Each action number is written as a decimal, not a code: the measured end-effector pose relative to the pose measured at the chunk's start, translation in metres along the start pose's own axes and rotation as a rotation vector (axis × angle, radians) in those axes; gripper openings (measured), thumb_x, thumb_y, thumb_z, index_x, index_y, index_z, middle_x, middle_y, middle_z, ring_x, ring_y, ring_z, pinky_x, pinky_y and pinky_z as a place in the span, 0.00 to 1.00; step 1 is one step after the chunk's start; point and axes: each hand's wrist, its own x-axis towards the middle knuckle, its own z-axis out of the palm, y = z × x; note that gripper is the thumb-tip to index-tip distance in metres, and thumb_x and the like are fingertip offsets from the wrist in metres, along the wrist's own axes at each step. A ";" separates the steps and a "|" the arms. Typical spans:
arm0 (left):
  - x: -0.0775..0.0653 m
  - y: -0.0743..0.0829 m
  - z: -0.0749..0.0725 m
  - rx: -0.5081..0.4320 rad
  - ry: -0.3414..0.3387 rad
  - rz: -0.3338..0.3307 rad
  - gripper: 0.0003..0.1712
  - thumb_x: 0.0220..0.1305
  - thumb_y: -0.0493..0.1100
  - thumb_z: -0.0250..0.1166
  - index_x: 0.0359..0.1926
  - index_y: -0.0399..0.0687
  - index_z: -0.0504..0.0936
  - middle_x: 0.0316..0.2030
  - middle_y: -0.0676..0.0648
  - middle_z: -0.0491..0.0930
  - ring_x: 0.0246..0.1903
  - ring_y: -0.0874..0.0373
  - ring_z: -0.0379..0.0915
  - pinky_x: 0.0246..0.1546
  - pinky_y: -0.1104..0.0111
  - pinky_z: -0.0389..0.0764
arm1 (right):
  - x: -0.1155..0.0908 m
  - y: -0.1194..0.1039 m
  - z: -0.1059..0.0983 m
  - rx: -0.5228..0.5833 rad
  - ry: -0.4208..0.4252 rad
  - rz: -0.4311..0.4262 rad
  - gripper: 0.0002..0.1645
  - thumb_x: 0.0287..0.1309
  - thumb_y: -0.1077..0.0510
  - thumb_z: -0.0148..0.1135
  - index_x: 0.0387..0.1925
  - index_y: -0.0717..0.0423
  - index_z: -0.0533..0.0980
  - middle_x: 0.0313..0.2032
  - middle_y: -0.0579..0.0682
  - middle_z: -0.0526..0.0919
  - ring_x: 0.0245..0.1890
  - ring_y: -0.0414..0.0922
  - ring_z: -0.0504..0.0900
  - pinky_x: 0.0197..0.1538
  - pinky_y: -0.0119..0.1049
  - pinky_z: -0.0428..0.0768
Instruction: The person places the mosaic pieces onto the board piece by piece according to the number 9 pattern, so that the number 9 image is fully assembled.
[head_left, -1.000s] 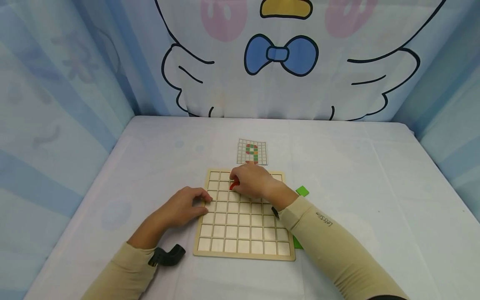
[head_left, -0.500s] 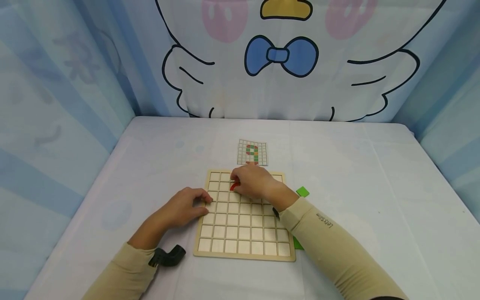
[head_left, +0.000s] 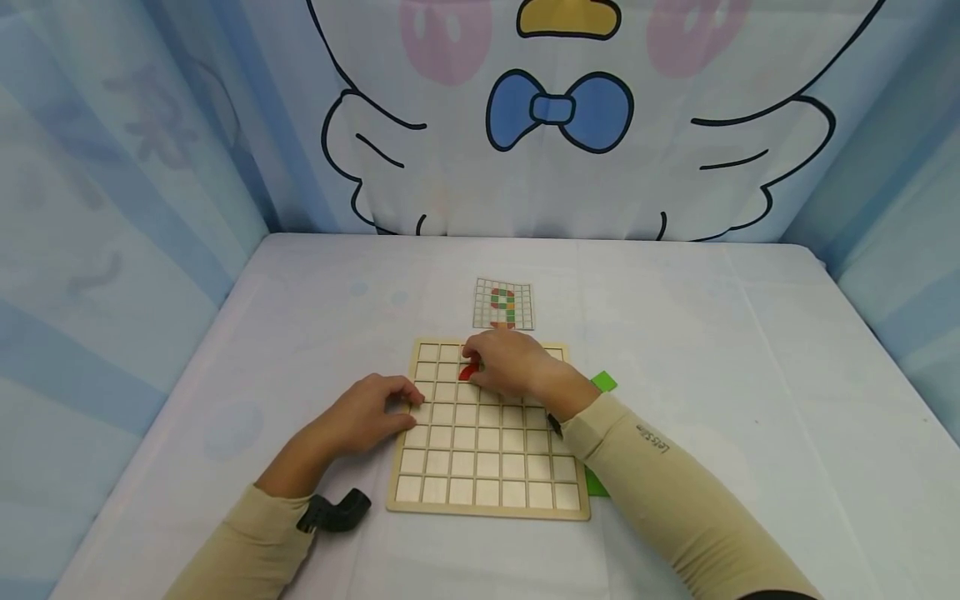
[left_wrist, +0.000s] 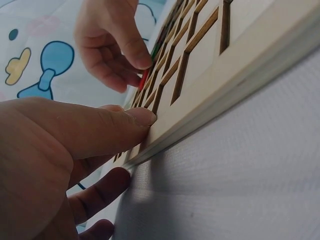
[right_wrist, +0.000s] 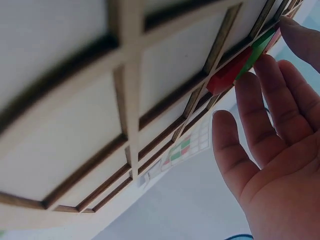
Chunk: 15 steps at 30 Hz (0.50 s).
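We hold a green piece [right_wrist: 254, 56] beside a red piece [head_left: 467, 372] on the grid board [head_left: 462, 439].
Our right hand [head_left: 513, 362] pinches it with bent fingers near the board's far edge; our left hand [head_left: 367, 417], fingers loosely parted, touches the board's left edge. Beyond the board lies a pattern card [head_left: 504, 304]; green tiles [head_left: 603, 381] sit right of the board.

On the table [head_left: 720, 367] I saw a gridded board [head_left: 488, 463], a card [head_left: 503, 304] at its twelve o'clock, green pieces [head_left: 604, 381] at two and four.

Red pc [head_left: 467, 372], tan gridded brd [head_left: 474, 439]
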 end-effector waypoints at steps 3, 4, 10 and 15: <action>0.000 0.000 0.000 0.001 0.001 0.003 0.08 0.65 0.38 0.68 0.45 0.49 0.83 0.46 0.50 0.79 0.51 0.50 0.73 0.53 0.52 0.72 | -0.001 0.002 0.000 0.014 -0.007 0.006 0.22 0.66 0.54 0.65 0.58 0.58 0.78 0.52 0.51 0.82 0.53 0.47 0.80 0.55 0.44 0.77; 0.000 0.000 0.000 0.001 0.000 0.005 0.08 0.65 0.38 0.68 0.45 0.49 0.83 0.46 0.50 0.79 0.51 0.50 0.73 0.53 0.52 0.72 | -0.002 0.002 0.000 0.022 -0.007 0.010 0.22 0.66 0.54 0.65 0.58 0.58 0.78 0.53 0.51 0.82 0.54 0.47 0.79 0.56 0.44 0.76; 0.000 0.000 -0.001 -0.002 -0.004 0.006 0.08 0.65 0.38 0.68 0.45 0.48 0.82 0.46 0.50 0.79 0.51 0.50 0.73 0.53 0.52 0.72 | -0.004 0.005 -0.002 0.055 -0.003 0.019 0.23 0.66 0.53 0.64 0.59 0.58 0.78 0.53 0.50 0.82 0.58 0.48 0.78 0.60 0.45 0.73; 0.000 0.000 -0.001 -0.006 -0.007 -0.003 0.08 0.65 0.37 0.68 0.45 0.48 0.82 0.46 0.50 0.79 0.51 0.50 0.73 0.54 0.52 0.72 | -0.009 0.005 -0.004 0.062 0.000 0.017 0.23 0.66 0.53 0.63 0.60 0.58 0.77 0.55 0.51 0.82 0.58 0.49 0.77 0.60 0.46 0.74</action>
